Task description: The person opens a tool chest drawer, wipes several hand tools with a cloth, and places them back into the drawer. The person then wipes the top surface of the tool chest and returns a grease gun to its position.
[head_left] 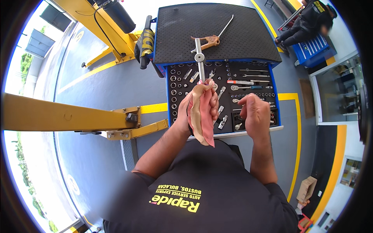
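We seem partway: above the open drawer [274, 91], the metal tool [199, 58], not yet put down, has 1 end in the cloth [208, 112] our left hand [184, 115] clasps, while we cannot tell whether our curled right hand [255, 114] pinches anything.

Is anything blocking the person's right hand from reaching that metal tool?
Nothing visible stands between the right hand and the bare upper part of the metal tool. Lower down, the pink and beige cloth and the left hand gripping it cover the tool, so they would be in the way there.
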Demonstrator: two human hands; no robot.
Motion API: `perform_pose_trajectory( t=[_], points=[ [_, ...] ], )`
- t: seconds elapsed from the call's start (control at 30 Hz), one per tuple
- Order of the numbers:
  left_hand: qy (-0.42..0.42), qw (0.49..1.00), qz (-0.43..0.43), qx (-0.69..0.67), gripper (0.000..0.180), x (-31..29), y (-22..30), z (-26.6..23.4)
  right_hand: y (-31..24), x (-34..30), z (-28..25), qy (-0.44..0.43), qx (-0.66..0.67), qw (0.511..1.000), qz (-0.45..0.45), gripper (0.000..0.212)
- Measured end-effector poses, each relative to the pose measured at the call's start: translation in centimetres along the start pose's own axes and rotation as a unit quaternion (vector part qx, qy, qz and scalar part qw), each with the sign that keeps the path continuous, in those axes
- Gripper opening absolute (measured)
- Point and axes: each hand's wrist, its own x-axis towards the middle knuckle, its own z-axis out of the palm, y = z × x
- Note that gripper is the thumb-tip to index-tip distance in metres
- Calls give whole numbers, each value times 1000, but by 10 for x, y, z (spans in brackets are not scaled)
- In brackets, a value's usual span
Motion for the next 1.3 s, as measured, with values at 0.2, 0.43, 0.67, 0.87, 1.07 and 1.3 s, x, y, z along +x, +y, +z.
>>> perform_pose_trajectory(
  t=[0.2,0.43,0.67,0.87,1.07,1.3],
  points=[
    [-92,990,-82,68,38,-6,-9,-17,-2,61,3,67,179,978,-82,34],
    [-138,928,-189,291,42,1,-18,-48,66,48,11,-50,253,966,18,30],
    [-34,895,-153,418,38,8,-36,-82,106,39,51,-149,282,945,68,25],
    [72,789,-48,609,33,-17,-28,-111,143,84,100,-163,345,919,99,25],
    [170,647,12,744,33,5,-13,-135,161,135,150,-149,263,948,103,25],
    [207,594,12,778,35,43,-16,-168,184,116,131,-9,-116,985,-130,30]
  ],
)
